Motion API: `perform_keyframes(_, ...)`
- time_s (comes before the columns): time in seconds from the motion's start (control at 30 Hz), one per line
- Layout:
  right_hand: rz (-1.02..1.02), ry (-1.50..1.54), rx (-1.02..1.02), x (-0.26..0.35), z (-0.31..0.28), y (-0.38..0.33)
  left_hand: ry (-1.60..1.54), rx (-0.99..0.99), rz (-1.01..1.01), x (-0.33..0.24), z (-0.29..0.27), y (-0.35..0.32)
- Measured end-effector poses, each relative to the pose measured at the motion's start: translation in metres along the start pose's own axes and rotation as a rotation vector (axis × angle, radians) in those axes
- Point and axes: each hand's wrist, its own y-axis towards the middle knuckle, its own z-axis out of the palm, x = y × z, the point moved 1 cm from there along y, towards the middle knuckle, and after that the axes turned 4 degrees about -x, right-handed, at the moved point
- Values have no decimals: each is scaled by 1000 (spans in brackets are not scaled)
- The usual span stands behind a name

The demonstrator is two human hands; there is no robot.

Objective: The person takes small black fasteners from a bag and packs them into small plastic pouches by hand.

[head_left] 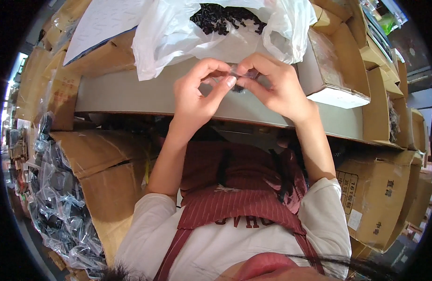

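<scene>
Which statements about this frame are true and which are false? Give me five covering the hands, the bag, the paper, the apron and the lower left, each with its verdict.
1. The left hand and right hand meet with their fingertips at a small clear plastic piece. True.
2. The white plastic bag has many small black parts in it. True.
3. The white sheet lies to the right of that bag. False: it lies to the left.
4. The apron is plain blue. False: it is dark red with thin light stripes.
5. At the lower left, dark items in clear plastic lie beside brown cardboard. True.
</scene>
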Motion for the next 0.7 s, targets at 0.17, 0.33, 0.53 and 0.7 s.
perform_keyframes(0.17,48,82,-6,8,9,-1,20,-12,2,1,-5,-5)
perform_keyframes(0.33,64,167,-12,4,14,2,53,-9,103,5,-7,-5)
perform_keyframes(0.53,229,233,86,9,5,-1,-45,63,73,1,-8,-4)
perform_keyframes(0.7,196,195,138,13,2,-8,-30,73,107,1,-6,-7)
